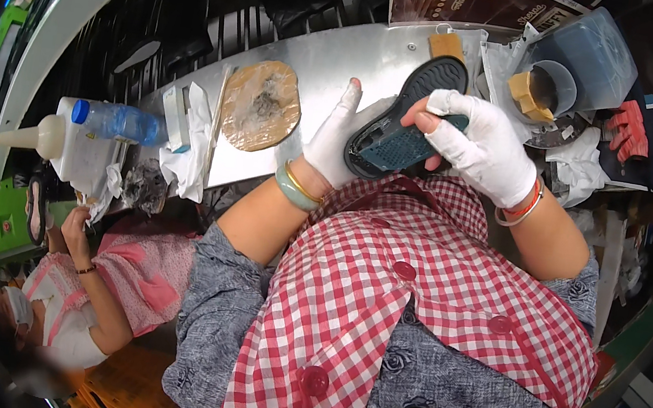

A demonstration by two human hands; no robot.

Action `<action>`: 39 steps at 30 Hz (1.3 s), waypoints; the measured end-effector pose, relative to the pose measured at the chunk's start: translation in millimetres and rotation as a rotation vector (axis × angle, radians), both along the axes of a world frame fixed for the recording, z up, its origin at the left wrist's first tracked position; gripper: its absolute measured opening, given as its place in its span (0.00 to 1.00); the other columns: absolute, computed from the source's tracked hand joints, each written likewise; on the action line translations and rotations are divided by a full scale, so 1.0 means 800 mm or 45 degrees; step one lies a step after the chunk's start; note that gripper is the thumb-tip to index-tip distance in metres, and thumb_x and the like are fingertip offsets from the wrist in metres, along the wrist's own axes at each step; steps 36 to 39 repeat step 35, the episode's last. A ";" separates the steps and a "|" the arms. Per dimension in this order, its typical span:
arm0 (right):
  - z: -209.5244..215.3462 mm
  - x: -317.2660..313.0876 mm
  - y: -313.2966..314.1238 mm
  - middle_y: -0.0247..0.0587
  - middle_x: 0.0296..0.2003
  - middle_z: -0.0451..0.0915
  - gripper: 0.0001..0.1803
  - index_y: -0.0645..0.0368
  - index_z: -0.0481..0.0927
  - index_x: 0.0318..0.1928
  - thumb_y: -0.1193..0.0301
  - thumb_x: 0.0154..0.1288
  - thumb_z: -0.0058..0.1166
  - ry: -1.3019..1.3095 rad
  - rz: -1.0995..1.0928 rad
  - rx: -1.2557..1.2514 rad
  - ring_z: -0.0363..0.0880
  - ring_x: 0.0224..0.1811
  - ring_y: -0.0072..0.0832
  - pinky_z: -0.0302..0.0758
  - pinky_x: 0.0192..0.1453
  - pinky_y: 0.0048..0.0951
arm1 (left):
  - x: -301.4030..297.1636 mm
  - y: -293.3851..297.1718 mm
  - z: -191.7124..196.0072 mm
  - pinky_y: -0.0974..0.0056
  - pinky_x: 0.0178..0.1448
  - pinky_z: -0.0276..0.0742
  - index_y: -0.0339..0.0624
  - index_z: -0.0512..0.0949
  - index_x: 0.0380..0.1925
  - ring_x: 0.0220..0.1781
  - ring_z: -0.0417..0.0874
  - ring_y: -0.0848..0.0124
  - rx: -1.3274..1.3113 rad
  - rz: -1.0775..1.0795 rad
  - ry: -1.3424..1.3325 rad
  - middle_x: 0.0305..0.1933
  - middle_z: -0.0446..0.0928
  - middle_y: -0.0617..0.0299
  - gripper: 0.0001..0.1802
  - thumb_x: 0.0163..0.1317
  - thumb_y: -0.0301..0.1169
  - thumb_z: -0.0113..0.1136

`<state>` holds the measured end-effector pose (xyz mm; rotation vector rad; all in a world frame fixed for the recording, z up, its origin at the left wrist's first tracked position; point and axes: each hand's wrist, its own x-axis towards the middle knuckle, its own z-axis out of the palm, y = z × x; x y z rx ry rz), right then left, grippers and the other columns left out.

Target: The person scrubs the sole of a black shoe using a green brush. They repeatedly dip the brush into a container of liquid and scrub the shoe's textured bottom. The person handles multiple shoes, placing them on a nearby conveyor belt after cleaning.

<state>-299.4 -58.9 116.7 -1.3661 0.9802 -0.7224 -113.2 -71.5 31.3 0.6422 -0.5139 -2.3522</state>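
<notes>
A dark slide sandal [443,75] with a ridged footbed and a textured teal strap [401,149] is held tilted in front of my chest, over the near edge of the metal table. My left hand [337,140], in a white glove with the thumb tip bare, holds the sandal's left side near the strap; its thumb points up and its other fingers are hidden behind the sole. My right hand [486,147], also white-gloved with bare fingertips, has its thumb and fingers closed at the right end of the strap. Whether it pinches anything smaller there cannot be made out.
A taped brown oval pad [254,114] lies on the metal table [334,59]. Leftward are a water bottle [125,124] and a white nozzle bottle [44,135]. A cup [562,83], a yellow sponge [527,97] and a red glove [629,131] sit right. A co-worker [93,288] sits at left.
</notes>
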 end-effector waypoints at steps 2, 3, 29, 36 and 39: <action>0.009 0.003 -0.004 0.32 0.33 0.75 0.14 0.63 0.78 0.38 0.62 0.65 0.51 0.077 0.072 0.060 0.72 0.22 0.15 0.68 0.27 0.15 | 0.003 -0.002 -0.002 0.61 0.43 0.79 0.42 0.61 0.61 0.44 0.79 0.62 -0.058 -0.097 -0.068 0.47 0.74 0.49 0.46 0.59 0.69 0.26; 0.007 0.004 -0.010 0.32 0.32 0.75 0.14 0.63 0.78 0.38 0.62 0.65 0.51 0.087 0.114 0.073 0.72 0.21 0.15 0.67 0.26 0.15 | 0.006 -0.003 -0.008 0.61 0.43 0.79 0.43 0.61 0.61 0.44 0.79 0.62 -0.129 -0.164 -0.056 0.46 0.75 0.49 0.46 0.59 0.70 0.25; -0.023 -0.030 -0.017 0.29 0.26 0.76 0.14 0.59 0.80 0.38 0.61 0.64 0.51 0.198 0.180 0.140 0.71 0.20 0.13 0.62 0.28 0.15 | 0.036 -0.041 -0.029 0.66 0.15 0.79 0.24 0.63 0.56 0.20 0.81 0.53 -0.056 -0.713 -0.249 0.37 0.76 0.40 0.54 0.55 0.72 0.32; -0.013 -0.092 0.012 0.27 0.20 0.76 0.16 0.58 0.80 0.40 0.59 0.64 0.52 0.168 -0.218 0.138 0.69 0.20 0.10 0.61 0.24 0.13 | 0.020 -0.052 -0.007 0.65 0.18 0.79 0.25 0.64 0.55 0.22 0.82 0.54 -0.173 -0.466 -0.410 0.38 0.78 0.42 0.48 0.57 0.65 0.41; -0.013 -0.092 0.012 0.27 0.20 0.76 0.16 0.58 0.80 0.40 0.59 0.64 0.52 0.168 -0.218 0.138 0.69 0.20 0.10 0.61 0.24 0.13 | 0.020 -0.052 -0.007 0.65 0.18 0.79 0.25 0.64 0.55 0.22 0.82 0.54 -0.173 -0.466 -0.410 0.38 0.78 0.42 0.48 0.57 0.65 0.41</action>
